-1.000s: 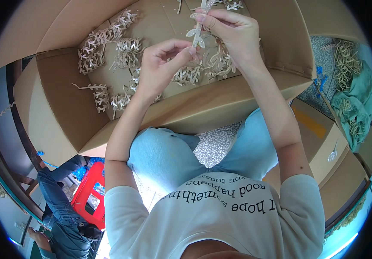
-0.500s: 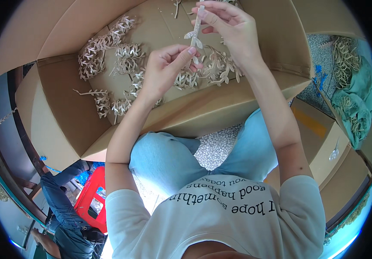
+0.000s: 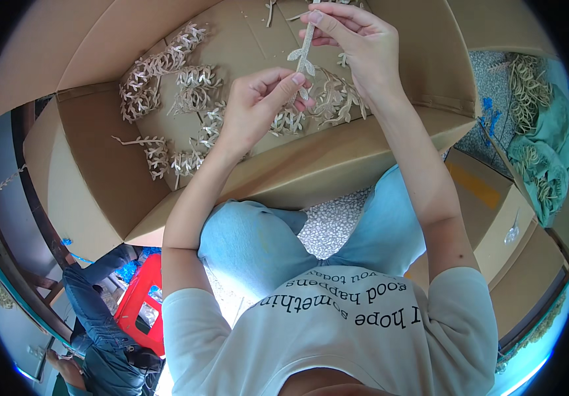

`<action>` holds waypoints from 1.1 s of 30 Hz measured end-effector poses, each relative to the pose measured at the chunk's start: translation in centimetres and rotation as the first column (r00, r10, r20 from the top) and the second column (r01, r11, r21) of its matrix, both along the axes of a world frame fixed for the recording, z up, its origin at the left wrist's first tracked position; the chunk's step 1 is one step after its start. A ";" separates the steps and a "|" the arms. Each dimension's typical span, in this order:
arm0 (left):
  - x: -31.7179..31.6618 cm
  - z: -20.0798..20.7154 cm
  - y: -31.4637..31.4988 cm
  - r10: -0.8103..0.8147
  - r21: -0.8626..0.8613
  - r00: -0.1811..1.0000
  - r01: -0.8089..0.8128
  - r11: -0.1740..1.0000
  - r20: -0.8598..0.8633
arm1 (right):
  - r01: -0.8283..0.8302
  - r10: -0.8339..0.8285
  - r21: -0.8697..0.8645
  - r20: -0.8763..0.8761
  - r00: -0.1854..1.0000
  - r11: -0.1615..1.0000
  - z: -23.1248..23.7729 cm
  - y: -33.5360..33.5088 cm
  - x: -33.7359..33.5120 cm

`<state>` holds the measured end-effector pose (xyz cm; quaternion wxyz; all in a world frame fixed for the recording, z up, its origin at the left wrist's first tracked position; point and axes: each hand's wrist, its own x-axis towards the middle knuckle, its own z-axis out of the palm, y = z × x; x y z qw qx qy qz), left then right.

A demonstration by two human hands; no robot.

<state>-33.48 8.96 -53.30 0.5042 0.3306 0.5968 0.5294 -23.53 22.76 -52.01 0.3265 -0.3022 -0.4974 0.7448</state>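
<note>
A pale glittery leaf-shaped trim strip (image 3: 305, 54) is stretched between my hands above the cardboard box (image 3: 284, 165). My left hand (image 3: 258, 102) pinches its lower end, near a pair of small leaves, between thumb and fingers. Higher up and to the right, my right hand (image 3: 360, 43) grips the strip's upper, plain part between thumb and forefinger, its other fingers loosely curled. Beneath the hands, on the box's bottom, lie coiled leafy trims (image 3: 329, 100). More curled trim (image 3: 149, 79) is spread over the left side of the box.
At the right, a green cloth sack (image 3: 548, 152) holds bundled cords (image 3: 528, 92), beside closed cardboard cartons (image 3: 475, 185). A red plastic stool (image 3: 140, 303) stands at lower left next to another seated person (image 3: 99, 317). The box's raised flap (image 3: 93, 46) leans outward at upper left.
Both hands have shifted very slightly to the right along with the trim strip. The grip of each stays the same.
</note>
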 end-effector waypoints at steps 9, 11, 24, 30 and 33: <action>-0.1 0.4 0.8 -0.065 -0.054 0.988 0.073 0.996 0.137 | -0.040 0.040 -0.008 -0.034 0.999 0.999 -0.2 -0.3 -0.3; -0.2 0.4 0.7 -0.056 -0.041 0.991 0.061 0.997 0.122 | -0.037 0.037 0.008 -0.030 0.999 0.999 -0.8 0.0 -0.3; -2.7 -0.7 0.1 0.402 0.000 0.903 -0.407 0.914 0.149 | -0.366 0.085 0.636 0.426 0.900 0.680 -2.2 -3.9 -0.3; -1.8 -0.9 0.6 0.438 -0.028 0.827 -0.458 0.888 0.353 | -0.306 0.113 0.535 0.363 0.925 0.788 -3.1 -4.5 -0.7; -1.8 -1.4 0.7 0.445 -0.039 0.831 -0.460 0.887 0.333 | -0.287 0.111 0.472 0.366 0.924 0.834 -3.0 -4.6 -0.8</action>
